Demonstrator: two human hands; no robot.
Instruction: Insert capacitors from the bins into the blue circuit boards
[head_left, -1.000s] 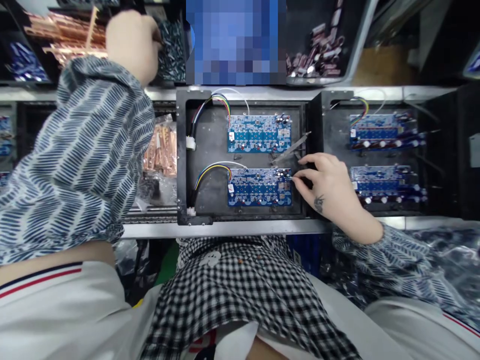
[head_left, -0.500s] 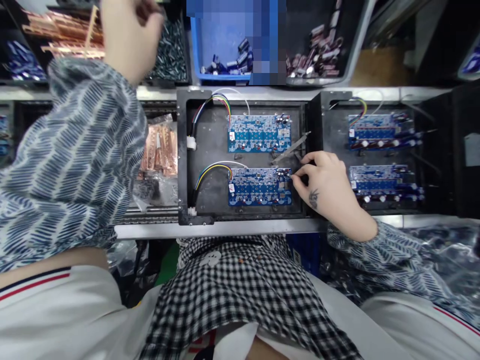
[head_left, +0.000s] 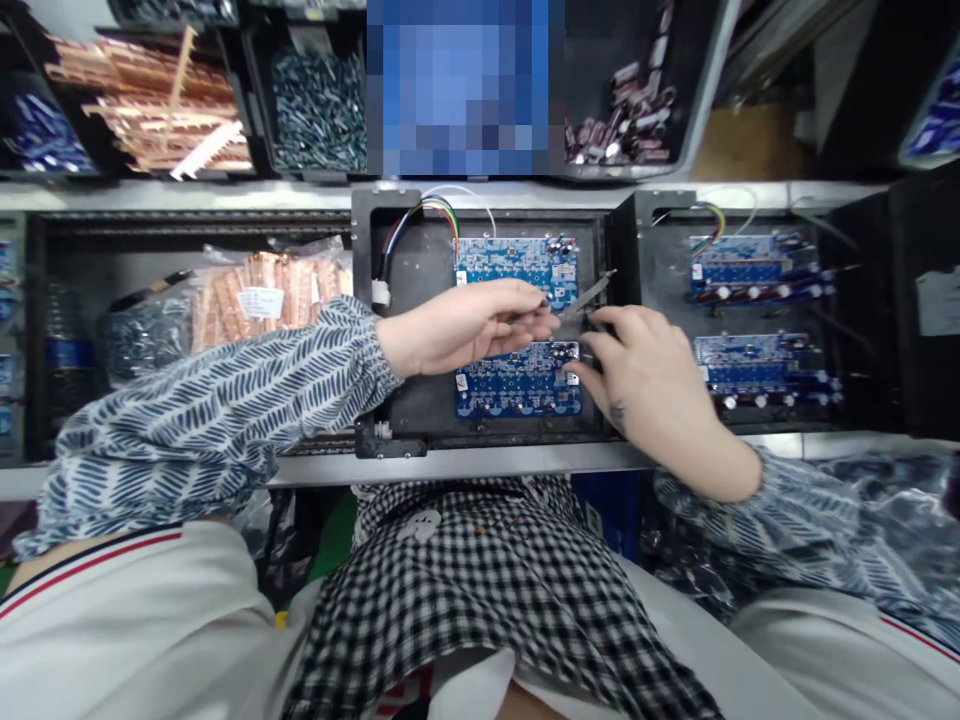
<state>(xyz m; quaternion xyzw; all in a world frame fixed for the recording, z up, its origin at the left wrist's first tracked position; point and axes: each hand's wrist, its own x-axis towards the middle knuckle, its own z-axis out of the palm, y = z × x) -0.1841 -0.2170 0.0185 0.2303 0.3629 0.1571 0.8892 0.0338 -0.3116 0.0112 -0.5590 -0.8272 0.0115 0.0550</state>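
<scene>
My left hand (head_left: 480,325) hovers between the two blue circuit boards, palm partly up and fingers curled. Something small and dark shows at its fingertips, too small to name. My right hand (head_left: 649,375) is at the right end of the lower circuit board (head_left: 517,393), thumb and fingers apart with nothing visible between them. The upper circuit board (head_left: 517,258) is partly behind my left hand. Between the hands, a thin grey strip (head_left: 589,297) slants across the black tray (head_left: 420,400) that carries both boards. Coloured wires (head_left: 439,203) run to the upper board.
A second black tray (head_left: 667,270) with two boards stands to the right. Bagged copper-coloured strips (head_left: 259,285) lie to the left. Along the back are bins of copper-coloured strips (head_left: 157,100), small dark green cylindrical parts (head_left: 319,110) and brownish cylindrical capacitors (head_left: 626,120).
My left hand has come from the bin of dark green parts down over the boards. My right hand stays near the lower board's right end, its thumb and fingers now wider apart.
</scene>
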